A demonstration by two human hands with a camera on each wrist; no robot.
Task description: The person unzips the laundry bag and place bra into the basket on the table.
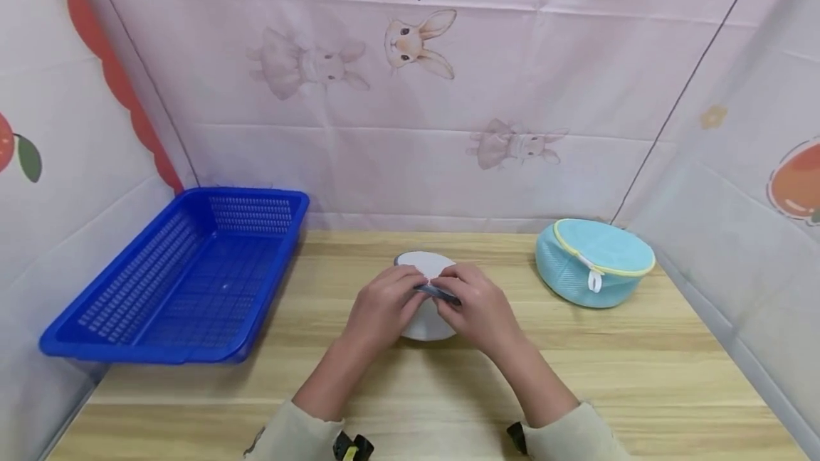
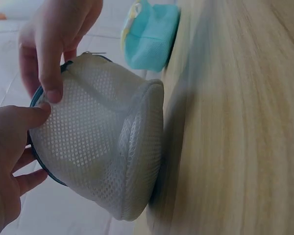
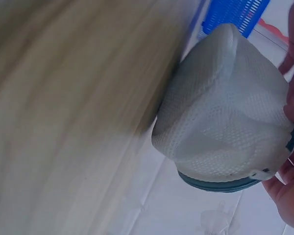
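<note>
A round white mesh laundry bag (image 1: pixel 428 324) with a dark teal zipper edge stands on the wooden table, in front of the person. My left hand (image 1: pixel 383 304) pinches its rim from the left, thumb on the near mesh and fingers behind. From the other side my right hand (image 1: pixel 477 304) grips the same rim, close to the left hand's fingertips. In the left wrist view the mesh bag (image 2: pixel 93 137) shows slack, slightly creased sides, and a zipper pull sticks up by the right hand (image 2: pixel 56 39). The right wrist view shows the bag's base near the tabletop.
At the left of the table a blue plastic basket (image 1: pixel 173 356) with slotted sides stands against the wall covering. A light blue mesh bag (image 1: pixel 592 283) with a yellow zipper edge sits at the back right. Printed pink sheeting (image 1: pixel 435 162) hangs behind the table (image 1: pixel 640 375).
</note>
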